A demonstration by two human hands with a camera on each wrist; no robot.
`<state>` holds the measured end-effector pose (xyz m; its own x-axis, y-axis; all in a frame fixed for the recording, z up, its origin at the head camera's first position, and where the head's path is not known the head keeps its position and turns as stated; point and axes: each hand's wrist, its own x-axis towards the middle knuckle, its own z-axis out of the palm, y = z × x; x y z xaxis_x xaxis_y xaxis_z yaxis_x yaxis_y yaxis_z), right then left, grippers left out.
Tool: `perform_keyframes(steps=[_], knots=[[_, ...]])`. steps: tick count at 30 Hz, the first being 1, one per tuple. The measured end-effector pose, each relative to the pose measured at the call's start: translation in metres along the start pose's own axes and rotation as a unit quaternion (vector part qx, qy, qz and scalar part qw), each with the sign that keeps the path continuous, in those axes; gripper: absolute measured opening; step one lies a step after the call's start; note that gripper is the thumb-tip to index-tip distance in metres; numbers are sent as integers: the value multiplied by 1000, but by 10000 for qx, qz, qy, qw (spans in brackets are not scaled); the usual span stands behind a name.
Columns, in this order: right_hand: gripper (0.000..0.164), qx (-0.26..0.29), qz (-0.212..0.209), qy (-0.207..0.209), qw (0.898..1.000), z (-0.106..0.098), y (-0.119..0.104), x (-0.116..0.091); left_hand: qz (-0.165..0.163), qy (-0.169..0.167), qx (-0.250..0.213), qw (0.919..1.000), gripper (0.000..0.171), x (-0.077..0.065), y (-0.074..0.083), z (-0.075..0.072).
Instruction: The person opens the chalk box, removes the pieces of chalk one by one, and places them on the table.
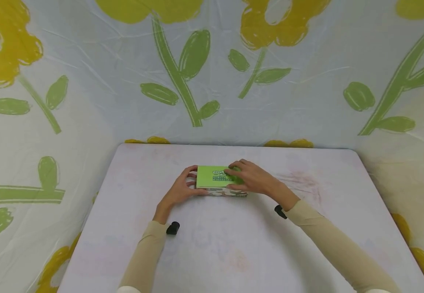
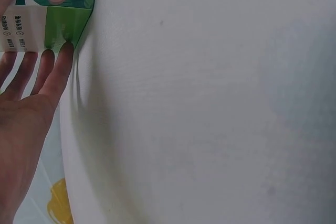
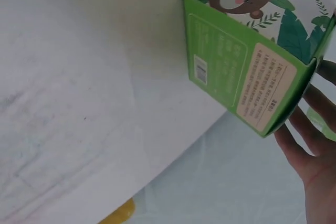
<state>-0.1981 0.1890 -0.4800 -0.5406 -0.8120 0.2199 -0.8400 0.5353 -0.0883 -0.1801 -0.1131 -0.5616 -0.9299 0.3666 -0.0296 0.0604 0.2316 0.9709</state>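
Note:
A small cardboard box [image 1: 205, 178] with a bright green top and printed front stands toward the far half of the table. My left hand [image 1: 180, 189] grips its left end, thumb at the front and fingers spread along the end and back. Over the top and right end bends my right hand [image 1: 254, 178], its thumb near the front top edge. In the left wrist view the fingers press the green and white face of the box [image 2: 65, 24]. Cartoon animals, leaves and a barcode show on the box [image 3: 218, 51] in the right wrist view, fingers at its far end.
The white, faintly stained table [image 1: 212, 252] has rounded far corners. Flower-printed cloth [image 1: 116, 81] hangs behind it and on both sides. Small black wrist cameras, one [image 1: 173, 228] on the left and one [image 1: 280, 211] on the right, sit by the sleeve cuffs.

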Motion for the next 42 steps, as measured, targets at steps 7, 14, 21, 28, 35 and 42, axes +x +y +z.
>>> perform_keyframes(steps=[7, 14, 21, 28, 35, 42], knots=[[53, -732, -534, 128, 9958, 0, 4, 5, 52, 10, 79, 10000, 97, 1, 2, -1], [50, -792, -575, -166, 9951, -6, 3, 8, 165, 32, 154, 9997, 97, 3, 1, -2], [49, -192, -230, -855, 9959, -18, 3, 11, 244, 14, 60, 9997, 97, 4, 0, -3], [52, 579, 110, -1358, 9890, -26, 6, 14, 131, -9, 98, 9999, 99, 4, 1, -2], [53, 453, 190, -1414, 9887, -27, 3, 14, 160, -15, 136, 9998, 99, 3, -1, -1], [62, -213, -62, -1069, 9940, -17, -3, 9, 106, 39, 283, 9995, 100, 1, 2, 0]])
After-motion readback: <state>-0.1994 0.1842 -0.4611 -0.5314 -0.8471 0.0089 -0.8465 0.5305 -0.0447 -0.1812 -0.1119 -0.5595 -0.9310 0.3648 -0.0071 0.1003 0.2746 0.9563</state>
